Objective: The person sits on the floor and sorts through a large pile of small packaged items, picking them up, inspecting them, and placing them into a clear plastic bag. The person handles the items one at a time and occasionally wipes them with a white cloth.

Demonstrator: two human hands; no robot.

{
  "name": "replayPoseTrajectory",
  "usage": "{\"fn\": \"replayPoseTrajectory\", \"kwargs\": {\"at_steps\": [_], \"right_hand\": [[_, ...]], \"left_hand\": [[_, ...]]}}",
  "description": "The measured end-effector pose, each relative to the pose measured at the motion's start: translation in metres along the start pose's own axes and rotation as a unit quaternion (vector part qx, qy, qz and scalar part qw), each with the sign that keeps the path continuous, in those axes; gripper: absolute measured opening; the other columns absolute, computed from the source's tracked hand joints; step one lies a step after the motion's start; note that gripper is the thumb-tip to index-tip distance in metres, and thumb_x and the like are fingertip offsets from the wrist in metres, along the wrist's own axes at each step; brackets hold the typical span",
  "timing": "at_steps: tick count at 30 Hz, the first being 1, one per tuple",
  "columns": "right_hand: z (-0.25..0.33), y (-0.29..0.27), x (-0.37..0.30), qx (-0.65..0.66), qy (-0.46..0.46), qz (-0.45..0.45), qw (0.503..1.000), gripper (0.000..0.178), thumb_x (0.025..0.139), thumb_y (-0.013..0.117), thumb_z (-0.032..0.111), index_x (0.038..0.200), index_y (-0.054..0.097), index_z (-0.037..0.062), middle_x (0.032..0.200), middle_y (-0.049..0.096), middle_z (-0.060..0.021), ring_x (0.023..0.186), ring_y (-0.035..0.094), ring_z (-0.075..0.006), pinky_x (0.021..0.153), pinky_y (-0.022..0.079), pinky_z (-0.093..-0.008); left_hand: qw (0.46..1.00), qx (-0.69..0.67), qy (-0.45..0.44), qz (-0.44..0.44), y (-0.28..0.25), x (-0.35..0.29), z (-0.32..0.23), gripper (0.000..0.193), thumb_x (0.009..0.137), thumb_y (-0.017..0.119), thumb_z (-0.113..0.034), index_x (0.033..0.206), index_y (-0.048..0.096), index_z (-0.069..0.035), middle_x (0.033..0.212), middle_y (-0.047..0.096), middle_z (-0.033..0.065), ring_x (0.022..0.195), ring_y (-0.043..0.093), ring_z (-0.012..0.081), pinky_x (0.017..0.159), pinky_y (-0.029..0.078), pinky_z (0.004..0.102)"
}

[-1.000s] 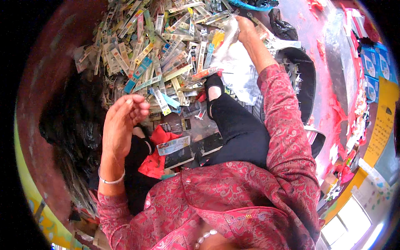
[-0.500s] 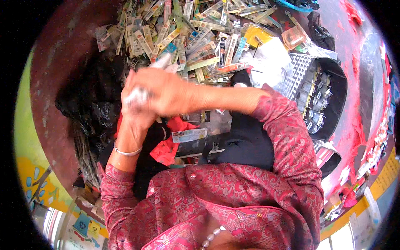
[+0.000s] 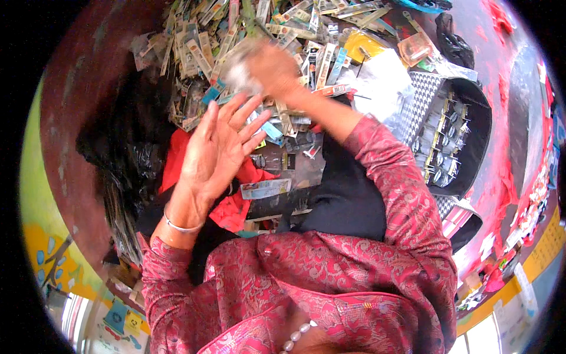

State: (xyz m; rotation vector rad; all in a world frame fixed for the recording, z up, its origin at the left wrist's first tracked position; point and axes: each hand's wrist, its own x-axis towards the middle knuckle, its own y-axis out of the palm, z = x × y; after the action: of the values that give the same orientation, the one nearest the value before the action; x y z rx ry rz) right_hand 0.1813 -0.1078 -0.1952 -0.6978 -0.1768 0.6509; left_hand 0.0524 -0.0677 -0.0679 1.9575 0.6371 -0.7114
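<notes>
My left hand (image 3: 227,138) is raised palm up with its fingers spread and nothing in it. Just beyond its fingertips, my right hand (image 3: 272,69) is smeared by motion over the pile. A whitish crumpled thing (image 3: 239,69) shows at its fingers; blur hides whether it is cloth or plastic. Under and beyond both hands spreads a heap of slim clear packets (image 3: 197,56) with printed cards inside. A pale flat packet (image 3: 265,189) lies nearer me, beside a red cloth (image 3: 231,212).
At right stands a black-lined box (image 3: 471,138) with houndstooth sides, holding several small packets. A white plastic bag (image 3: 386,88) and a yellow packet (image 3: 361,48) lie left of it. Black plastic bags (image 3: 127,130) are heaped at left. Red scraps (image 3: 504,189) litter the far right.
My hands were together around the whitish thing. They have parted: the right swung away over the heap with the whitish thing, and the left opened with its palm up.
</notes>
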Motion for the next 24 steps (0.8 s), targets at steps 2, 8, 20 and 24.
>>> {"fn": "replayPoseTrajectory", "kwargs": {"at_steps": [2,8,20,24], "right_hand": [[-0.075,-0.012,0.037,-0.062,-0.108,-0.071,0.990,0.024,0.068,0.052,0.018,0.074,0.064,-0.0010,0.073,0.061,-0.0191,0.067,0.060,-0.0328,0.060,0.049,-0.0411],[-0.077,-0.078,0.035,0.341,0.136,0.007,0.930,0.031,0.081,0.056,0.027,0.093,0.062,-0.0007,0.082,0.062,-0.0066,0.074,0.055,-0.0126,0.066,0.044,-0.0251],[0.051,-0.017,0.029,-0.246,-0.206,0.270,0.908,0.030,0.066,0.060,0.030,0.081,0.063,0.0041,0.082,0.061,-0.0195,0.081,0.060,-0.0313,0.066,0.047,-0.0421],[0.041,0.055,0.002,-0.408,-0.276,0.357,0.794,0.022,0.068,0.060,0.021,0.080,0.064,0.0040,0.084,0.064,-0.0121,0.079,0.062,-0.0288,0.066,0.049,-0.0424]], "left_hand": [[0.996,0.050,0.015,0.067,0.002,-0.004,-0.013,0.049,0.091,0.033,-0.035,0.129,0.033,-0.004,0.136,0.031,0.0104,0.124,0.030,0.0238,0.100,0.030,0.0374],[0.987,-0.017,0.097,-0.125,-0.045,-0.009,-0.066,0.042,0.088,0.039,-0.017,0.123,0.035,0.006,0.127,0.039,0.0182,0.115,0.042,0.0260,0.097,0.035,0.0363],[0.948,-0.008,0.310,-0.072,-0.062,-0.056,-0.122,0.040,0.085,0.044,-0.012,0.119,0.038,0.008,0.120,0.044,0.0190,0.110,0.045,0.0259,0.092,0.039,0.0333],[0.949,-0.069,0.297,-0.077,-0.043,-0.062,-0.106,0.018,0.078,0.053,-0.010,0.095,0.052,-0.002,0.087,0.056,0.0059,0.080,0.053,0.0162,0.072,0.044,0.0281]]}}
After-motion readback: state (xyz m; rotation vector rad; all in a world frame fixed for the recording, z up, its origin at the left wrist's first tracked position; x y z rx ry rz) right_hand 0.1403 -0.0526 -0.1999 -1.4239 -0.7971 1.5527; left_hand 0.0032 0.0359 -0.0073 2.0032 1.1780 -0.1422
